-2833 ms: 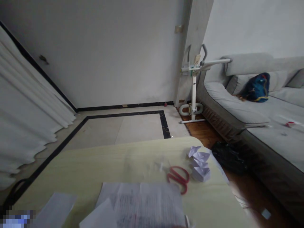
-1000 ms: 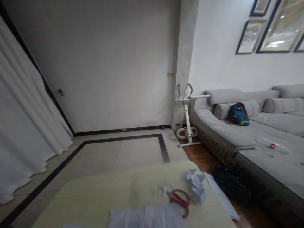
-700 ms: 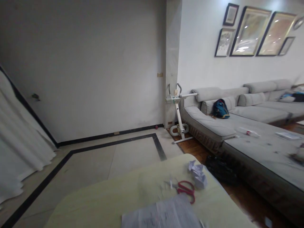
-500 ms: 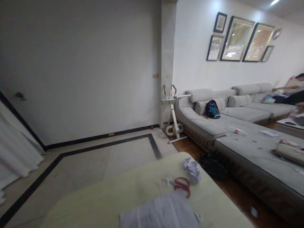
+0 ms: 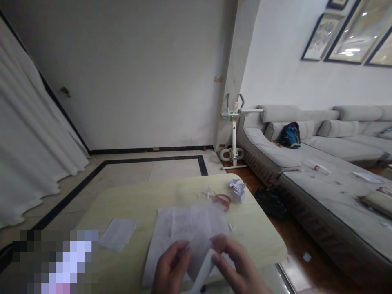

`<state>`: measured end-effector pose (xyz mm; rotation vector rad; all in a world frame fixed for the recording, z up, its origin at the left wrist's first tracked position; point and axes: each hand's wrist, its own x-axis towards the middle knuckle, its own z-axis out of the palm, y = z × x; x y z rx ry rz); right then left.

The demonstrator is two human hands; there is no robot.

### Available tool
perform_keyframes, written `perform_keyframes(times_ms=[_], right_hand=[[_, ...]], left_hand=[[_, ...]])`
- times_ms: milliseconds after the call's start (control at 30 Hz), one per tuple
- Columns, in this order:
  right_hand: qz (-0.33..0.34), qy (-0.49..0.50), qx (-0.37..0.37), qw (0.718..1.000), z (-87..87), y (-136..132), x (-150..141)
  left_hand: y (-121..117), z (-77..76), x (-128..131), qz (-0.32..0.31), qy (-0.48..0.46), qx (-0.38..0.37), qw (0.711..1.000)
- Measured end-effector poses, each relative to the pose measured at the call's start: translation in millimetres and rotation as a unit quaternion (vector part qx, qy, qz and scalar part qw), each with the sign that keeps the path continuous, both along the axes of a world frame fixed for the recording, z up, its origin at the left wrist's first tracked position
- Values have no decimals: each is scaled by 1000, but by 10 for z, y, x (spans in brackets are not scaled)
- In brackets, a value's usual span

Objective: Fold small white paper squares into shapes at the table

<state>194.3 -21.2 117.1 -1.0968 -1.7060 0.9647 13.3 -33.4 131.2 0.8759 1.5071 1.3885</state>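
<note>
Both of my hands are low in the middle of the view, over the table, pinching one small sheet of white paper (image 5: 199, 254) between them. My left hand (image 5: 174, 263) grips its left edge with thumb and fingers. On the other side, my right hand (image 5: 234, 261) pinches a part that looks folded over. Beneath them lies a larger printed sheet (image 5: 167, 228). Red-handled scissors (image 5: 223, 201) rest beyond it, close to several folded paper pieces (image 5: 238, 190) at the table's far right corner. A separate white paper (image 5: 118, 234) lies on the left.
The pale yellow table (image 5: 147, 200) has rounded corners. Right of it stand a long grey sofa (image 5: 321, 192) with a blue backpack (image 5: 290, 135), and a black plastic bag (image 5: 271, 203) on the floor. A white exercise machine (image 5: 234, 139) stands beyond. White curtains (image 5: 33, 122) hang left.
The view has swung left and down, so more of the table shows. My two hands, out of sight before, now appear holding the paper. The left-hand paper has also come into view.
</note>
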Motion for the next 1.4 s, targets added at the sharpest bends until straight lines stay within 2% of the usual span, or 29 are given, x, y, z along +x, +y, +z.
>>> perform_keyframes(times_ms=[67, 133, 233, 333, 500, 667, 833, 900, 967, 1033, 1167, 1400], right_hand=[[-26, 19, -25, 999, -40, -115, -16], [-23, 23, -30, 999, -28, -212, -53], [-40, 16, 3, 999, 41, -325, -101], [-48, 16, 25, 998, 92, -407, -114], [-76, 75, 5, 994, 121, -474, -129], [-52, 83, -71, 993, 71, -477, -194], [-38, 93, -118, 988, 141, -448, -246], [-24, 89, -125, 988, 194, -433, -242], [-21, 82, -120, 989, 231, -419, -230], [-31, 74, -112, 991, 253, -410, -223], [-46, 80, -114, 989, 310, -404, -249], [-28, 125, -141, 982, 376, -414, -348]], left_hand=[[-154, -54, 58, -7, -19, -28, 999], [-310, -138, 81, -10, -15, -32, 999], [-491, -254, 81, -26, 19, 0, 999], [-572, -296, 105, -63, 31, 25, 997], [-552, -202, 153, -33, 34, 41, 998], [-546, -126, 120, -80, 19, 74, 994], [-596, -160, 129, 16, 14, 21, 1000], [-565, -111, 114, -12, 20, 18, 1000], [-505, -27, 91, -94, 23, 38, 995], [-445, 50, 72, -125, 43, 67, 989], [-408, 83, 67, -110, 76, 117, 984], [-477, 15, 61, -70, 69, 123, 987]])
